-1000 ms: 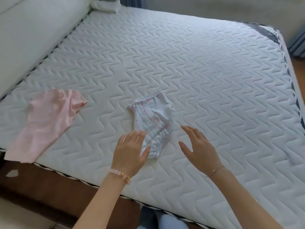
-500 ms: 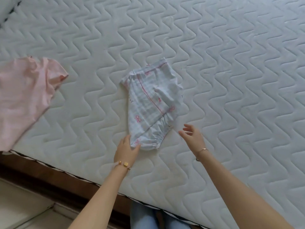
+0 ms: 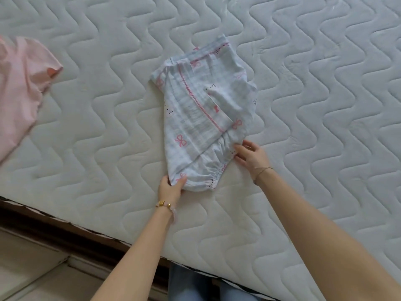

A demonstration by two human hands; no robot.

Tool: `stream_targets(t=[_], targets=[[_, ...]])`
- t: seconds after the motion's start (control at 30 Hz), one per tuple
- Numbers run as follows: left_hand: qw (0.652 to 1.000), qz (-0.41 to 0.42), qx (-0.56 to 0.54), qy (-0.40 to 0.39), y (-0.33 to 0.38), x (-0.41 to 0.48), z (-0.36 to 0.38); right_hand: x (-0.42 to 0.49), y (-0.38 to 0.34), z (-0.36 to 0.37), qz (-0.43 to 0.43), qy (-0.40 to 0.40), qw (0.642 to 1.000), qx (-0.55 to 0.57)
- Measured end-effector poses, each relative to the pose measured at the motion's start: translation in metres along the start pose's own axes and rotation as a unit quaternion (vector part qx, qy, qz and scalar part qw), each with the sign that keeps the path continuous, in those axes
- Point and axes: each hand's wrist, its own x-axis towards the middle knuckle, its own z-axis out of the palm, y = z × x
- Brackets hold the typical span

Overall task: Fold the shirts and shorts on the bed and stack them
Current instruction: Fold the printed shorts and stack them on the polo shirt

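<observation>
A pair of pale blue shorts [image 3: 199,118] with pink bows lies crumpled on the white quilted mattress [image 3: 303,83], waistband toward me. My left hand [image 3: 170,189] pinches the near left corner of the waistband, thumb on top of the cloth. My right hand [image 3: 249,155] touches the right end of the waistband with its fingertips; whether it grips the cloth I cannot tell. A pink shirt [image 3: 19,88] lies spread at the left edge of the view, apart from both hands.
The mattress's near edge [image 3: 108,234] runs diagonally across the bottom, with a dark wooden bed frame [image 3: 54,227] and light floor below it. My legs in blue jeans [image 3: 195,283] stand against the bed.
The view has moved closer to the shorts. Both hands have reached forward to the waistband; the left now pinches its corner and the right touches its other end.
</observation>
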Motion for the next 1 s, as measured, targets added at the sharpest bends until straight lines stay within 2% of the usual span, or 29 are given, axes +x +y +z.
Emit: stream_targets(t=[0.27, 0.4, 0.53, 0.67, 0.8, 1.0], targets=[[0.999, -0.007, -0.048, -0.020, -0.007, -0.001, -0.015, -0.016, 0.016, -0.014, -0.013, 0.058, 0.998, 0.003], [0.997, -0.008, -0.026, -0.065, -0.024, -0.018, -0.027, -0.037, 0.038, -0.036, -0.004, 0.068, 0.998, -0.013], [0.994, -0.055, -0.008, -0.097, -0.054, -0.037, -0.034, -0.067, 0.067, -0.054, 0.021, 0.100, 0.995, -0.013], [0.993, -0.085, -0.003, -0.088, -0.076, -0.045, -0.041, -0.094, 0.091, -0.065, 0.036, 0.098, 0.995, 0.003], [0.994, -0.077, -0.004, -0.072, -0.079, -0.048, -0.043, -0.101, 0.098, -0.072, 0.035, 0.097, 0.995, 0.012], [0.972, -0.159, -0.140, -0.103, -0.093, -0.077, -0.023, -0.089, 0.082, -0.087, -0.015, 0.094, 0.995, 0.030]])
